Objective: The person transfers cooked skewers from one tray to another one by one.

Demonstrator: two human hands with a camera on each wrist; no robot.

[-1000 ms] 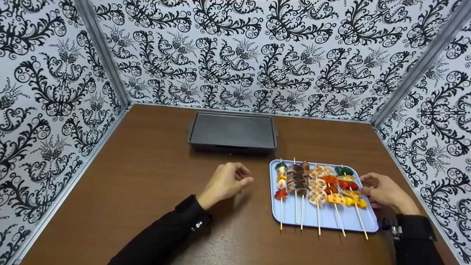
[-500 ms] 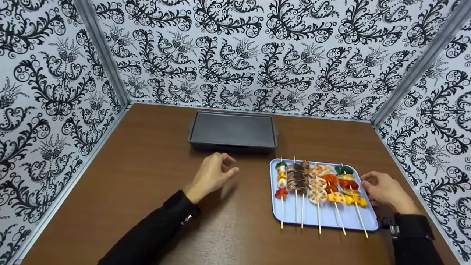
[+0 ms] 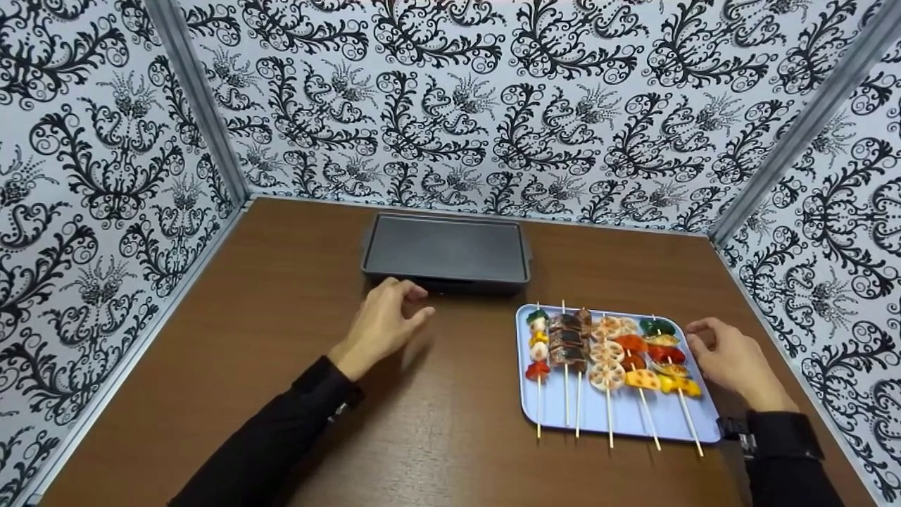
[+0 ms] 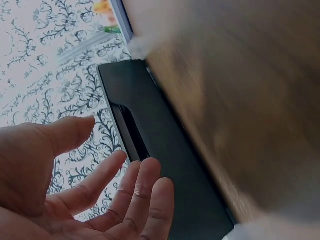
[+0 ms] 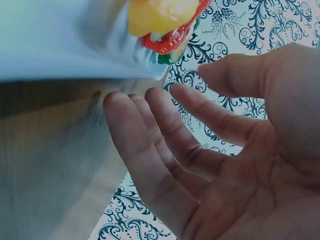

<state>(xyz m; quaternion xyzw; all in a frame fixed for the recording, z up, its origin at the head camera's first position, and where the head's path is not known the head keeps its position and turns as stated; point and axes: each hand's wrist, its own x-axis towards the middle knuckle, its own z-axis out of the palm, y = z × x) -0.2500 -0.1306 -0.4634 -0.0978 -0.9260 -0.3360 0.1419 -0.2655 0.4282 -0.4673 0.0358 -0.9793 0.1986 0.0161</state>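
Note:
My left hand hovers just in front of the dark grey griddle, its fingers loosely bent and holding nothing. In the left wrist view the fingertips overlap the griddle's front side, near a slot in it. A light blue tray lies to the right, bearing several skewers of food: lotus root slices, browned meat-like chunks and coloured vegetable pieces. Beside the tray's right edge is my right hand, relaxed and holding nothing. The right wrist view shows its fingers apart from the tray.
Everything stands on a brown wooden table. White walls with black scroll patterns enclose the back and both sides, joined by grey metal posts. The skewers' bare stick ends jut past the tray's front rim.
My left hand has moved left and away from me, from near the tray to the griddle's front. The right hand has shifted slightly off the tray's edge. Tray and griddle stay put.

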